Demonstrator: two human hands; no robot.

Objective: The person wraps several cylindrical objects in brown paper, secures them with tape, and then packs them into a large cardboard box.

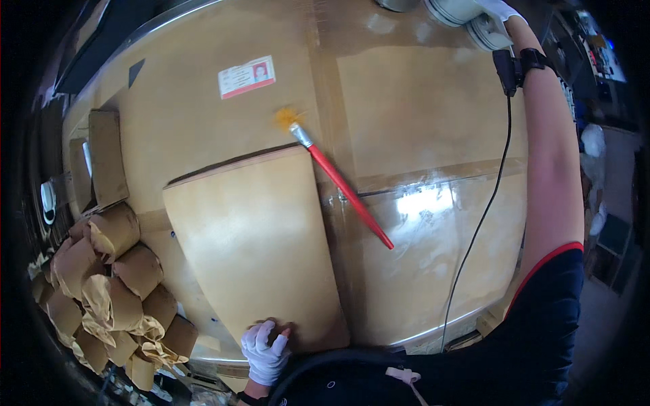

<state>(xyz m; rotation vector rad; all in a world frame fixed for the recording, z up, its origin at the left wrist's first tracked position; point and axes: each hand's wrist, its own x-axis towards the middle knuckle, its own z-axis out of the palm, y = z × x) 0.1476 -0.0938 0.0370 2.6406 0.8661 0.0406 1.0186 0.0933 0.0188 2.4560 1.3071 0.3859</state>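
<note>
My left hand, in a white glove, rests with bent, parted fingers on the near edge of a stack of brown paper sheets. A brush with a red handle, metal collar and yellowish bristles lies slantwise, its collar end over the stack's far right corner. Stretched to the far right, my gloved right hand is cut off by the upper edge of the view. It seems closed on a tilted stack of pale, round, ridged pieces; its fingertips are hidden. Beside it stands another such pale round stack.
Brown board and clear tape cover the table. A card with a photo lies far left of middle. Several brown paper rolls are heaped at the left, near an upright cardboard piece. A black cable hangs from my right wrist.
</note>
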